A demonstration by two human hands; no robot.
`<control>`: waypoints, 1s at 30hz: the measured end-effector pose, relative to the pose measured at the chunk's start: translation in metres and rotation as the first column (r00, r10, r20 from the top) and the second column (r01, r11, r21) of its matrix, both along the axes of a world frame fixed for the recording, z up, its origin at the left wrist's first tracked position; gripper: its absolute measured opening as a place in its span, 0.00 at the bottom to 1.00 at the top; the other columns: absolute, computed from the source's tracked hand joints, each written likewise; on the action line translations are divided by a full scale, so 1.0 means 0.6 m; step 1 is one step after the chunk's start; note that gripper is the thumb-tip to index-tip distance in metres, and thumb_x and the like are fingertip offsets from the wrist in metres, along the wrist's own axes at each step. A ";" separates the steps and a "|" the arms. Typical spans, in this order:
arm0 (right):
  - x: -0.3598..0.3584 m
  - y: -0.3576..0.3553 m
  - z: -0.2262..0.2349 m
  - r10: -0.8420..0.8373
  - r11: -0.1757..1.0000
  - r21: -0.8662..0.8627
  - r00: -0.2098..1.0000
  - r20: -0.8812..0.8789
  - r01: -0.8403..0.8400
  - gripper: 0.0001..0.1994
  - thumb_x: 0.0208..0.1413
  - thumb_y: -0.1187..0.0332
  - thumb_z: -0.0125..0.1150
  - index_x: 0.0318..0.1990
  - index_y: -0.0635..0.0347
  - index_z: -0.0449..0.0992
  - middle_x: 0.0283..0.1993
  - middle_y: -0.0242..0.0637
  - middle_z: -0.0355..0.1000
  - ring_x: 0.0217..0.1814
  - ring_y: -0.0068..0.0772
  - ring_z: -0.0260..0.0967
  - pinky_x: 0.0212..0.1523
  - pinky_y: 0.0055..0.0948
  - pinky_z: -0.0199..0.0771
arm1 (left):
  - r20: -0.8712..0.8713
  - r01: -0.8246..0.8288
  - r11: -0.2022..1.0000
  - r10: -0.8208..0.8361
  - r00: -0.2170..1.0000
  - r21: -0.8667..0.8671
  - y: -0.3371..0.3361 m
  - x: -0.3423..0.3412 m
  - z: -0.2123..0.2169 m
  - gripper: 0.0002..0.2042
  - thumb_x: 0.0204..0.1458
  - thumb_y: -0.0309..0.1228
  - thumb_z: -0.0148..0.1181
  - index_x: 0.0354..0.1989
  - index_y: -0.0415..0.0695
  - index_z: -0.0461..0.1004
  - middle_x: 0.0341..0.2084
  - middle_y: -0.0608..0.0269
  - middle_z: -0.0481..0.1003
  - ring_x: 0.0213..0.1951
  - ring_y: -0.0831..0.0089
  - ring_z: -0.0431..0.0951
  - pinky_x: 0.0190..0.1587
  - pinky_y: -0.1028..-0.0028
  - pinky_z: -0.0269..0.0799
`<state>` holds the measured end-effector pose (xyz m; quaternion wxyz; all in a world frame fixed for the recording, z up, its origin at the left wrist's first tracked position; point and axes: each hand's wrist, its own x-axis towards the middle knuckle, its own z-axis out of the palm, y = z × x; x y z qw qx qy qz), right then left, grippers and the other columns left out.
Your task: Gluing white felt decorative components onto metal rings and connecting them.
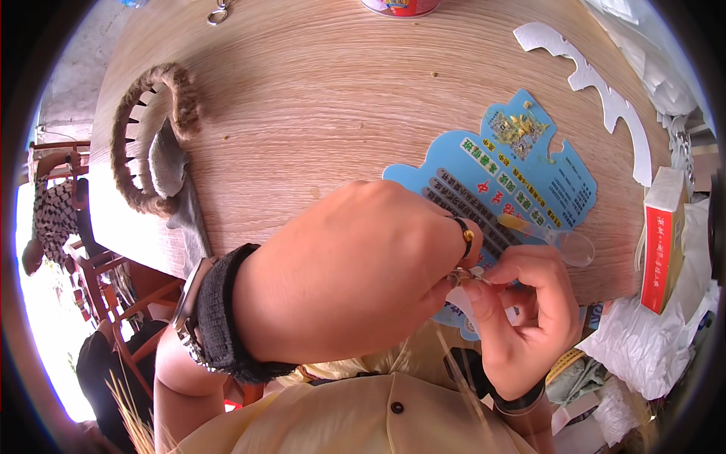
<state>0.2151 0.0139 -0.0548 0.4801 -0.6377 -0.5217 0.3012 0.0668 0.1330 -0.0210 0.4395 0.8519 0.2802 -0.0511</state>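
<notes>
My left hand [363,265] reaches across the front of my body, a ring on one finger and a black band at the wrist. My right hand [529,318] faces it, thumb and forefinger pinched. Between the two sets of fingertips is a small pale and brownish piece [466,275], mostly covered, its kind unclear. Beneath the hands lies a blue cloud-shaped printed card [454,147]. Yellow crumbs [520,127] sit on its far part. A clear plastic spoon [578,250], yellowish residue along its handle, rests over the card's right edge beside my right hand.
A brown furry toothed headband [119,151] and a grey cloth [168,163] are at left. Metal rings [218,13] and a red tub [401,7] stand at the far edge. To the right are a white cutout strip [597,79], a red-sided box [659,242] and plastic bags [643,344].
</notes>
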 end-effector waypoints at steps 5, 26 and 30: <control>-0.001 0.002 0.000 -0.023 1.000 0.012 1.000 -0.001 0.023 0.08 0.43 0.82 0.65 0.31 0.66 0.72 0.30 0.36 0.70 0.26 0.22 0.68 0.17 0.17 0.69 | 0.022 -0.013 0.997 0.011 1.000 0.070 -0.007 0.001 0.000 0.10 0.38 0.24 0.63 0.33 0.45 0.76 0.26 0.61 0.76 0.30 0.61 0.76 0.32 0.68 0.72; -0.002 -0.008 -0.009 -0.050 0.997 0.067 0.999 -0.001 0.050 0.11 0.40 0.85 0.66 0.31 0.65 0.73 0.29 0.37 0.70 0.25 0.25 0.69 0.20 0.21 0.68 | 0.170 -0.243 0.939 0.205 0.964 0.244 -0.066 0.010 0.000 0.14 0.35 0.17 0.57 0.35 0.42 0.73 0.25 0.61 0.73 0.30 0.63 0.72 0.35 0.68 0.68; 0.001 -0.010 -0.011 -0.020 0.995 0.098 0.999 0.050 0.015 0.11 0.40 0.85 0.66 0.31 0.64 0.73 0.29 0.37 0.70 0.25 0.26 0.68 0.19 0.21 0.68 | 0.181 -0.263 0.959 0.241 0.954 0.109 -0.059 0.008 -0.009 0.17 0.35 0.17 0.57 0.38 0.43 0.74 0.24 0.62 0.73 0.29 0.64 0.72 0.34 0.68 0.68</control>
